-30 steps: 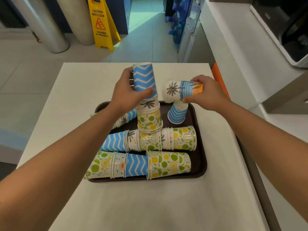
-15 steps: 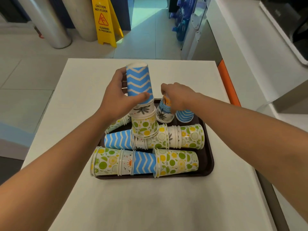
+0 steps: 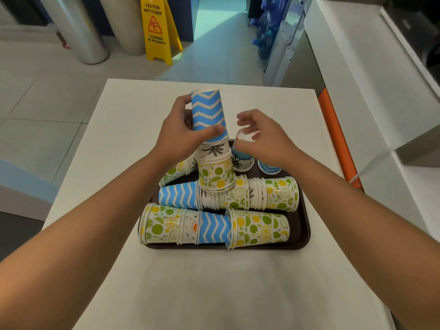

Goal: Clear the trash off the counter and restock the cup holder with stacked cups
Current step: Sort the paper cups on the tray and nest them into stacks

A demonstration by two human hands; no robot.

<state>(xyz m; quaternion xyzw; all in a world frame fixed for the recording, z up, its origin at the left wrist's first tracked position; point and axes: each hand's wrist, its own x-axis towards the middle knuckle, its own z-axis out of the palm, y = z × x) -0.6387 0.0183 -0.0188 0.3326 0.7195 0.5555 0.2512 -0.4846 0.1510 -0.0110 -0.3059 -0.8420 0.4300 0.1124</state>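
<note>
- the white rectangular counter (image 3: 123,144) carries everything; it runs away from the person toward a tiled floor.
- a dark brown plastic tray (image 3: 302,225) sits mid-counter, heaped with patterned paper cups, most lying on their sides in nested rows with their long axes across the tray.
- the nearest row, a lime-and-lemon and blue-chevron sleeve of cups (image 3: 214,227), lies along the tray's front edge.
- an upright stack of inverted paper cups (image 3: 213,148) stands near the tray's middle, long axis vertical, topped by a blue zigzag cup.
- the left hand (image 3: 181,136) is wrapped around that stack at the zigzag cup, thumb across the front, steadying it.
- the right hand (image 3: 259,136) hovers just beside the stack on its right, fingers loosely curled around the white base of a small inverted palm-print paper cup (image 3: 242,158) standing on the tray; whether it truly grips is hard to tell.
- judgement: the stack is left of and higher than the right hand, so that cup would have to lift up and leftward onto its top.
</note>
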